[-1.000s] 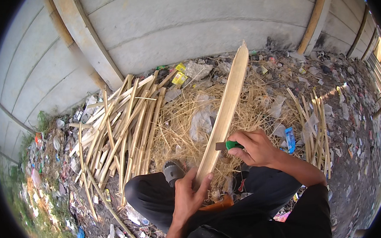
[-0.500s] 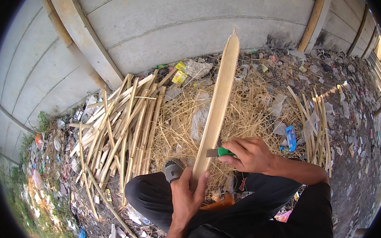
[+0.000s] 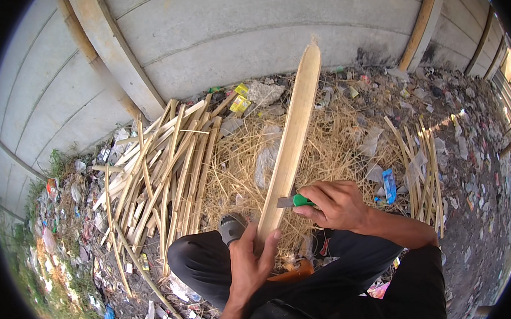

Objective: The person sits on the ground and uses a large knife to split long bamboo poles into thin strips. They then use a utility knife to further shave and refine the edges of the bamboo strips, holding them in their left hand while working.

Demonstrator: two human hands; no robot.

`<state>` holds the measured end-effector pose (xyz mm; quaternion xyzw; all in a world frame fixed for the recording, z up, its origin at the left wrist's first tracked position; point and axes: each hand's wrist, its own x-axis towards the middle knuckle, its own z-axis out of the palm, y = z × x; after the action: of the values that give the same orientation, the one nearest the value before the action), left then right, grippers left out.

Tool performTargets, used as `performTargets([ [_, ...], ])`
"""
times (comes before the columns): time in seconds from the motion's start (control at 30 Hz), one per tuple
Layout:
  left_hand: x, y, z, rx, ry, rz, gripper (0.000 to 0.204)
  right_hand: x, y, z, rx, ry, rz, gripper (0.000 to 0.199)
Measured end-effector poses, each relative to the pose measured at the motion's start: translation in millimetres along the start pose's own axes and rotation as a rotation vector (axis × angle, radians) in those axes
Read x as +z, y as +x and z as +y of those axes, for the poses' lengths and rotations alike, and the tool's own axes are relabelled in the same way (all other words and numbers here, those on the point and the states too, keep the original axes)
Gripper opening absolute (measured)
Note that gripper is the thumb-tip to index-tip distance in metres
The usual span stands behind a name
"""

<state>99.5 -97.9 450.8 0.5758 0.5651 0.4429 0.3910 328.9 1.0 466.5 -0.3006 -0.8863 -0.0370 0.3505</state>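
My left hand (image 3: 251,259) is closed round the near end of a long split bamboo piece (image 3: 294,134), its pale hollow side facing up. The strip slants up and away toward the wall, with a frayed far tip. In my right hand (image 3: 337,205) is a knife (image 3: 301,200) with a green handle, gripped in closed fingers. Its short, dark blade lies across the bamboo's right edge a little beyond my left hand.
A pile of split bamboo strips (image 3: 168,170) lies to the left, a smaller bundle (image 3: 425,172) to the right. Straw-like shavings (image 3: 239,172) cover the ground between them, amid scattered plastic litter. A grey panel wall (image 3: 271,30) with posts stands behind.
Little differs. Both hands keep their grips, and the knife stays at nearly the same place on the bamboo, which has turned or shifted very slightly.
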Motion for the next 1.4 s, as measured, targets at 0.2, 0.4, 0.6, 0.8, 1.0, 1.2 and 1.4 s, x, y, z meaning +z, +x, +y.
performTargets([
  [0.2, -2.9, -2.1, 8.8, -0.081, -0.028, 0.004, 0.023, -3.7, 2.6, -0.4, -0.002, -0.041, 0.008, 0.029],
  [0.4, -5.8, -4.6, -5.1, -0.004, -0.013, -0.006, 0.020, -5.1, 9.9, 0.2, -0.009, -0.051, 0.035, 0.028],
  [0.6, -11.2, -15.6, -11.0, -0.158, 0.053, -0.073, 0.030, -15.8, 20.8, 43.0, 0.355, -0.060, 0.138, 0.030],
  [0.8, -33.6, -43.2, -21.9, -0.329, -0.084, -0.132, 0.028, -59.5, -25.4, 192.7, 0.715, -0.383, 0.347, 0.041],
  [1.0, -32.2, -30.8, -29.0, -0.303, -0.089, -0.044, 0.027, -15.9, -11.4, 95.0, 0.568, 0.110, -0.051, 0.040],
  [1.2, -19.0, -15.2, -24.0, -0.200, -0.090, -0.021, 0.025, 5.9, 0.5, 26.2, 0.018, 0.123, -0.097, 0.030],
  [1.4, -9.8, -7.9, -16.1, -0.130, -0.035, -0.029, 0.025, 5.8, 5.4, 10.6, -0.012, 0.138, -0.080, 0.030],
])
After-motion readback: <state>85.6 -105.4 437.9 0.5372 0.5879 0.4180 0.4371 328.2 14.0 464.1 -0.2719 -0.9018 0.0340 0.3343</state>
